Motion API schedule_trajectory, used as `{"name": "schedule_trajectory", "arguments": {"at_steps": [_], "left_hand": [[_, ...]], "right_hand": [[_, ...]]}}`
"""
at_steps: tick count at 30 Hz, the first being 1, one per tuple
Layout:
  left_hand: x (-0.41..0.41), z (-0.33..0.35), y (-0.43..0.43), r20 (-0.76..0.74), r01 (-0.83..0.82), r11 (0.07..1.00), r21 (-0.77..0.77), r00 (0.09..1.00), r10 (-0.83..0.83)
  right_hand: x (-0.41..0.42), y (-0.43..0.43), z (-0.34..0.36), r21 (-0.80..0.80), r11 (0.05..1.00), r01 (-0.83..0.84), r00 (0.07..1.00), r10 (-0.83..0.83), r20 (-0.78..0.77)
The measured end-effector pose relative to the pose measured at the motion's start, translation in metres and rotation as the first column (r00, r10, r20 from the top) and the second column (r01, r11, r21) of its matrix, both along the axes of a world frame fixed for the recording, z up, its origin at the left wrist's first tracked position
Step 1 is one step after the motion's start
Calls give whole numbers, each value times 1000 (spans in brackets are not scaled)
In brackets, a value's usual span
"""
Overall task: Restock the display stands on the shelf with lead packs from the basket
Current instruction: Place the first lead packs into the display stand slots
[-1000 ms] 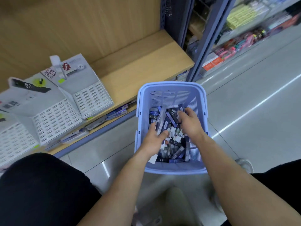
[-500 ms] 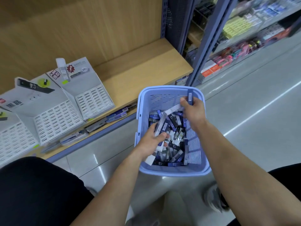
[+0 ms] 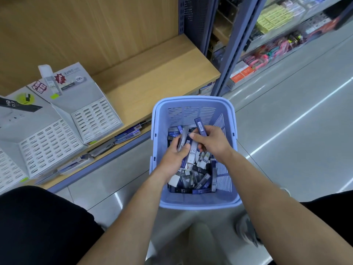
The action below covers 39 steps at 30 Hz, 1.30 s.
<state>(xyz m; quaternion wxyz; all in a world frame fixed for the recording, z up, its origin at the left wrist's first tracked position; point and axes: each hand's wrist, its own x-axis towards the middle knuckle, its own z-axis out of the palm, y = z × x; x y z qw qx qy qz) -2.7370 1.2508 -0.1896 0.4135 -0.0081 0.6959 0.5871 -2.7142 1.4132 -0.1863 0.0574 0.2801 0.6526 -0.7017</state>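
- Lavender plastic basket (image 3: 198, 202) with slotted walls stands on the grey floor (image 3: 286, 146), just off the front edge of the wooden shelf (image 3: 152, 83), near the shelf's right end.
- Lead packs (image 3: 193, 180) in dark blue, black and white lie jumbled across the basket's bottom, heaped mostly toward its near and right walls. Several show "HB 0.7" print.
- Left hand (image 3: 174, 156) is inside the basket above the heap. Its fingers are curled round a bundle (image 3: 191, 153) of several packs held side by side, with a white one marked "HB 0.7" outermost.
- Right hand (image 3: 213, 143) is also inside the basket, just beside the left. It grips a single dark blue pack (image 3: 200, 128) that juts up toward the basket's far wall, and its thumb reaches across to the top of the bundle.
- Display stands (image 3: 95, 119) of white card sit in a row along the left part of the shelf, against its wooden back panel. Each has a sloped face of small slots.
- A pale, pack-shaped piece (image 3: 48, 77) rises from the back card of the rightmost stand.
- Loose packs (image 3: 129, 132) lie flat along the shelf's front edge, just below the stands.
- Black-clad knees (image 3: 38, 226) fill the lower corners, and a blurred shoe (image 3: 246, 232) rests on the floor near the basket's near right corner.
- Beyond the shelf's right end, grey uprights (image 3: 235, 44) carry further shelving with blurred coloured goods.
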Motion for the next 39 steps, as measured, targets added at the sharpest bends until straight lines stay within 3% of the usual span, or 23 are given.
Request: {"name": "schedule_trajectory", "arguments": {"at_steps": [9,15,20,23,31,39], "left_hand": [[-7,-8,-3,-91,-60,998,-32,994,57],[-11,4,-2,-146,-122,992,-40,983,115],[-9,27,-9,-187,-134,990,-38,974,124],[-13,48,-25,-214,-159,985,-71,967,141],[-26,106,-100,-313,-274,961,-28,916,252],[-35,126,-190,-362,-494,869,28,806,469]], "right_hand": [[-1,-21,-9,101,995,-25,999,22,31],[1,-19,13,-75,997,-21,999,24,45],[3,-17,27,178,984,-14,998,3,59],[-3,-13,44,147,989,-19,994,3,111],[-36,-57,119,145,974,-176,968,198,-156],[-89,-131,140,76,947,-312,912,321,-255]]}}
